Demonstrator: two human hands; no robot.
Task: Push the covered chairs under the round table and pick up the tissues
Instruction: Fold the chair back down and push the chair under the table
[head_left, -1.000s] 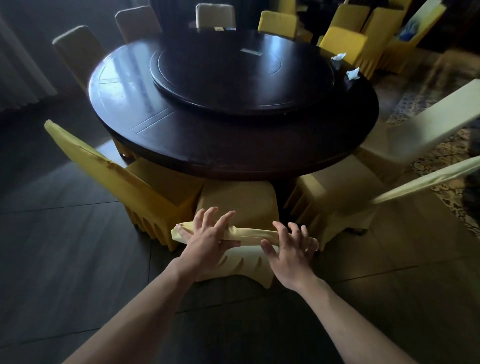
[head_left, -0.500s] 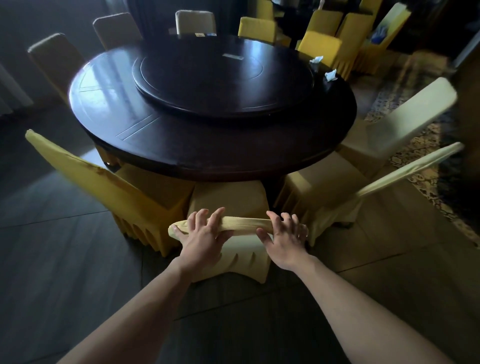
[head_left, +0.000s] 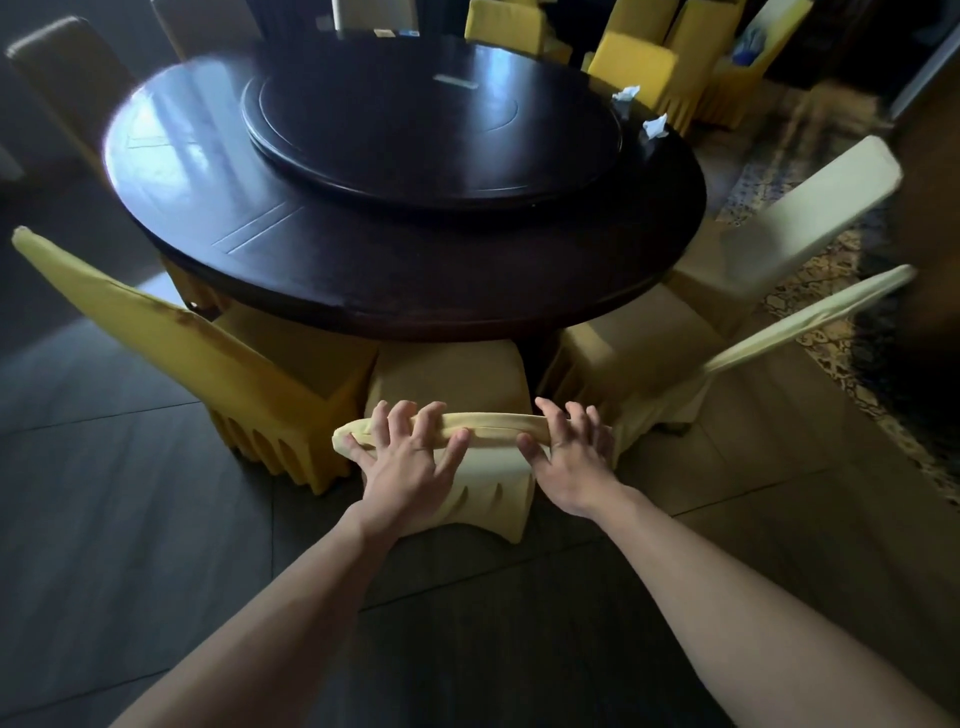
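Observation:
A chair in a pale yellow cover (head_left: 447, 374) stands in front of me, its seat partly under the near edge of the dark round table (head_left: 415, 296). My left hand (head_left: 402, 462) holds the left part of its backrest top, fingers bent over the edge. My right hand (head_left: 569, 462) holds the right part the same way. Two crumpled white tissues (head_left: 626, 94) (head_left: 655, 126) lie on the table's far right rim, well out of my hands' reach.
A deeper yellow chair (head_left: 208, 364) stands angled out at the left. Two cream-covered chairs (head_left: 649, 353) (head_left: 779, 228) stand pulled out at the right, beside a patterned carpet (head_left: 831, 332). A dark turntable (head_left: 431, 119) fills the table's middle. More chairs ring the far side.
Both hands have moved forward with the chair's backrest, and the seat has slid further under the table edge. My view has come closer to the table.

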